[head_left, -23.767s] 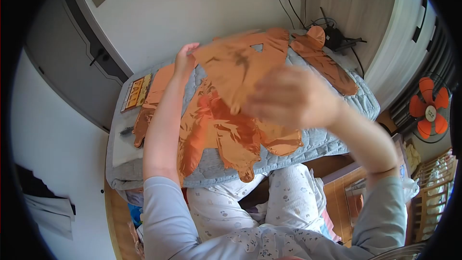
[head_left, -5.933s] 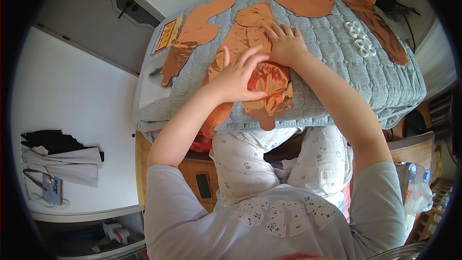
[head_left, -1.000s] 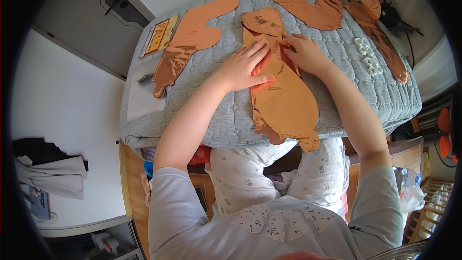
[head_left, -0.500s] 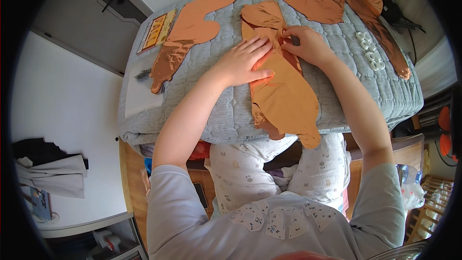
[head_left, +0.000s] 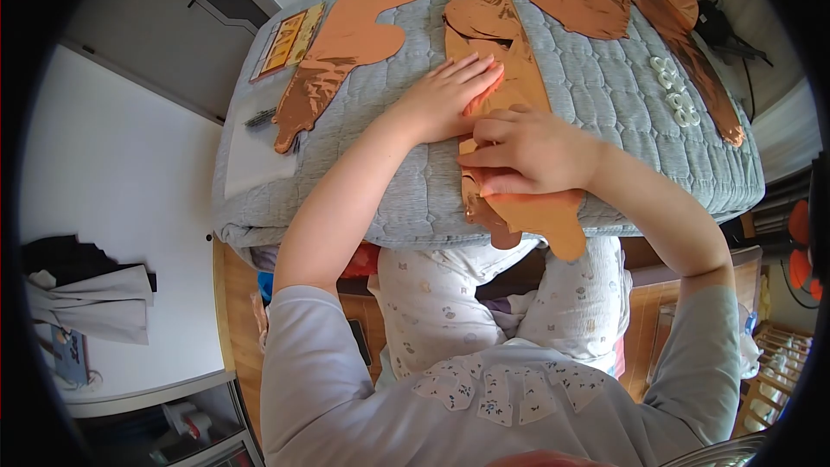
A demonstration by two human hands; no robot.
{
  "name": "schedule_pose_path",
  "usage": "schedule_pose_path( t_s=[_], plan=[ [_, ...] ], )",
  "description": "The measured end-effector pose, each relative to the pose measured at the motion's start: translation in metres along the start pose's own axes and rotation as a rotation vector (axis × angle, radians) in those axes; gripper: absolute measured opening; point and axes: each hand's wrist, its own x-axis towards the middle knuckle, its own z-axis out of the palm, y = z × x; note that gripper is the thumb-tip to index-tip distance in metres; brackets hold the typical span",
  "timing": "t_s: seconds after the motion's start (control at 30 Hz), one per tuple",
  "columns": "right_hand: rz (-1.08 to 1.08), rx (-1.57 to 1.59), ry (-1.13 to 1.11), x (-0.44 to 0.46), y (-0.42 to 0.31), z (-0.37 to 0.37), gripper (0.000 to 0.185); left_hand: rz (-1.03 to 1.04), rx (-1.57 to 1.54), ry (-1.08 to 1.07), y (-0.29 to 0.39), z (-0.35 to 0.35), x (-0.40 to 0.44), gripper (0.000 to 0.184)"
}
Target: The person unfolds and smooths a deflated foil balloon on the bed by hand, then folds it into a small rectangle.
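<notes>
The left hand (head_left: 454, 95) lay palm down with its fingers extended and held nothing in a grip; its palm and fingers rested on the long, flat, copper-coloured metallic foil piece (head_left: 527, 86). The right hand (head_left: 527, 151) was positioned over the lower part of the same piece, just beside the left hand. Its fingers were bent and its thumb stood slightly apart from the index finger, near the foil. Whether foil was pinched between them could not be told.

The foil piece was located at the middle of the light grey quilted mattress (head_left: 596, 78), with its top end pointing away from the person. Its two rounded lower tabs reached the near edge of the mattress, above the white patterned trousers (head_left: 432, 294). A red foil surface showed beside the left fingertips.

To the left lay a hooked copper-coloured foil shape (head_left: 350, 35), and beyond it an orange-and-yellow printed card (head_left: 287, 41). A whitish translucent sheet (head_left: 259, 164) lay near the lower end of the hooked shape. At the far edge was a broad copper-coloured foil shape with a small cut-out (head_left: 562, 13). To the right, a cluster of white plastic-looking rings (head_left: 673, 93) lay beside a narrow copper-coloured foil strip (head_left: 692, 60).
</notes>
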Motion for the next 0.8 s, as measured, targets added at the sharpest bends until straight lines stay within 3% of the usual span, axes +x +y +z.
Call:
schedule_pose_path(
  t_s=[0.07, 0.23, 0.37, 0.47, 0.53, 0.57, 0.63, 0.8],
  plan=[
    [-0.099, -0.051, 0.058, -0.004, 0.003, 0.006, 0.044, -0.002, 0.003, -0.001, 0.0, -0.001, 0.0, 0.081],
    [-0.099, -0.018, 0.026, -0.012, 0.009, 0.018, 0.056, 0.036, 0.04, 0.02, -0.008, 0.006, 0.0, 0.064],
    [-0.091, 0.036, -0.016, -0.012, 0.011, 0.017, 0.062, 0.006, -0.059, -0.014, -0.014, 0.001, 0.004, 0.061],
    [-0.094, 0.049, -0.025, -0.012, 0.01, 0.014, 0.062, -0.025, -0.236, -0.061, -0.016, -0.005, 0.009, 0.06],
    [-0.094, 0.045, -0.011, -0.013, 0.011, 0.016, 0.062, -0.107, -0.651, 0.098, -0.015, -0.007, 0.009, 0.064],
    [-0.091, 0.051, -0.007, -0.013, 0.011, 0.017, 0.062, -0.1, -0.637, 0.092, -0.016, -0.01, 0.01, 0.064],
    [-0.095, 0.055, 0.005, -0.013, 0.012, 0.018, 0.062, -0.113, -0.424, 0.279, -0.019, -0.014, 0.01, 0.063],
    [-0.083, 0.06, 0.014, -0.015, 0.01, 0.018, 0.063, -0.183, -0.149, 0.219, -0.034, -0.017, 0.006, 0.052]
  ],
)
